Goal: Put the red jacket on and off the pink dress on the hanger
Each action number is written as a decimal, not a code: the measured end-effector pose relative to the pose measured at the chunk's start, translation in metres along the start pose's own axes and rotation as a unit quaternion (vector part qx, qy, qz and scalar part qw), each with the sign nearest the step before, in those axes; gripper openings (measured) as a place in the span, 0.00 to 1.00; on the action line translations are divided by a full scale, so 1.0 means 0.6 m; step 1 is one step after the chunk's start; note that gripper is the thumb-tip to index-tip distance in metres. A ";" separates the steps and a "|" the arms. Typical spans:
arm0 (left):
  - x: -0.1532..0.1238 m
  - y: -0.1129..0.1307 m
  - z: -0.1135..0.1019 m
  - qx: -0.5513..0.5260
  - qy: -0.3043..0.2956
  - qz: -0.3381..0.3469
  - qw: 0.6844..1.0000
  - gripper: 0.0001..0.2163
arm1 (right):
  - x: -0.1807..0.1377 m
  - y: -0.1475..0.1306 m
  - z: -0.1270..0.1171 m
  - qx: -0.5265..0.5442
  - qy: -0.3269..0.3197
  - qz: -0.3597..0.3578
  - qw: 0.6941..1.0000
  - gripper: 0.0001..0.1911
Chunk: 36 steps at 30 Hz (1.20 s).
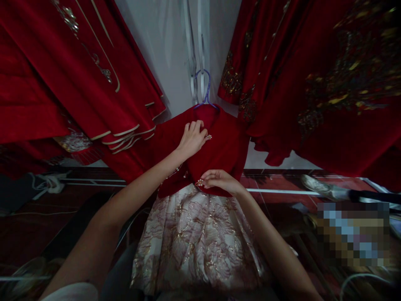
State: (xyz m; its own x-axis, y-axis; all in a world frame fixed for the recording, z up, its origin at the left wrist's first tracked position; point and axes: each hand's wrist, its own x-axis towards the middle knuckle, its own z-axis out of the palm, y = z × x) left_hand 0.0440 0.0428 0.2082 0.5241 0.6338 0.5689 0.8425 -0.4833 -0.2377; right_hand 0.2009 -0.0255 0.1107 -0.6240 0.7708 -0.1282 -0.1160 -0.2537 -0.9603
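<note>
A short red jacket (216, 159) hangs in front of me on a blue hanger (207, 85). My left hand (193, 137) lies on the jacket's upper front, fingers bent into the fabric. By its thumb sits a small pearly ornament (209, 137). Lower down, at the jacket's hem, my right hand (219, 180) is closed with fingers and thumb together on the edge, beside a second beaded ornament (199, 182). The fingertips of both hands are partly hidden. Below the jacket hangs a pale skirt (200, 238) with a shiny floral pattern.
Red garments (103, 83) with light trim hang at left, and red embroidered garments (313, 92) at right. A metal rail (282, 191) runs low behind the jacket. A shoe (324, 187) shows at right. Red tiles (272, 184) cover the floor.
</note>
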 end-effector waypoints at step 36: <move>-0.039 -0.127 -0.069 0.030 0.055 -0.299 0.952 0.28 | 0.115 -0.134 -0.042 -0.442 0.495 -0.135 0.736 0.41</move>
State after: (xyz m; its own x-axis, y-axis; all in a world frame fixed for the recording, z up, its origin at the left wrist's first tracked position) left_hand -0.0377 0.0396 0.2455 -0.0647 0.7156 0.6955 0.9935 -0.0191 0.1121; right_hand 0.1866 0.0626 0.1729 0.2492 0.8821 0.3998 0.6888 0.1287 -0.7134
